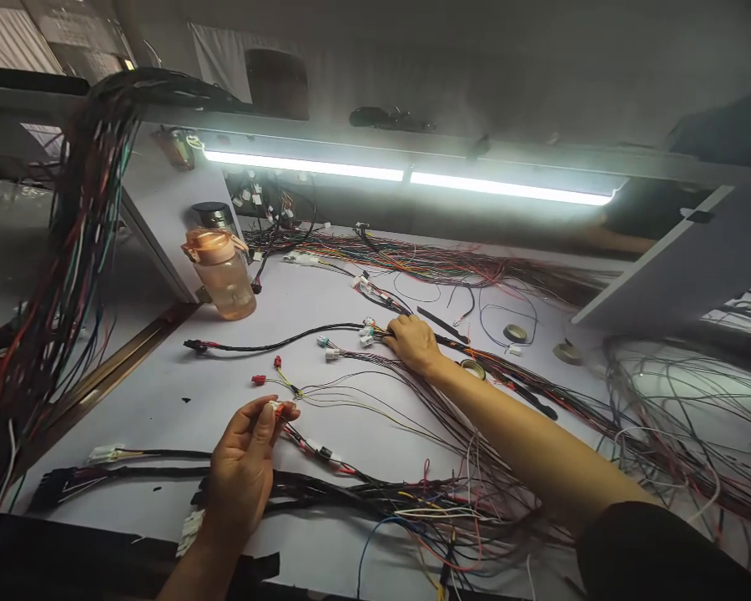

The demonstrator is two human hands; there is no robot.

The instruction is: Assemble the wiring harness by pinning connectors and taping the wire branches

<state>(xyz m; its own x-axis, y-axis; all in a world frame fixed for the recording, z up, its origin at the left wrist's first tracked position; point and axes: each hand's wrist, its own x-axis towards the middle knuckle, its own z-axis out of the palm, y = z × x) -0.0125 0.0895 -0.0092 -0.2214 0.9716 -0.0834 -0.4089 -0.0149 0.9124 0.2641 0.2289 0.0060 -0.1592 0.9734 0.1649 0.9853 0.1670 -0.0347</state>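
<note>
My left hand [244,476] is closed in a pinch on a small white connector [277,408] with orange-red showing beside it. At the middle of the table my right hand [415,344] has its fingers curled over a dark wire harness [456,344], just behind its white connectors [367,337]; the fingertips are partly hidden. A red connector [259,380] on thin wires lies between the two hands. Black-sleeved cables [325,488] run under and past my left wrist. Another sleeved cable [281,340] stretches left from near my right hand.
A water bottle [222,275] stands at the back left before a dark-lidded cup [213,214]. Tape rolls [515,333] lie right of my right hand. Loose wires [375,255] line the back; a thick wire bundle [88,225] hangs at the left. A lit tube [304,165] spans the shelf.
</note>
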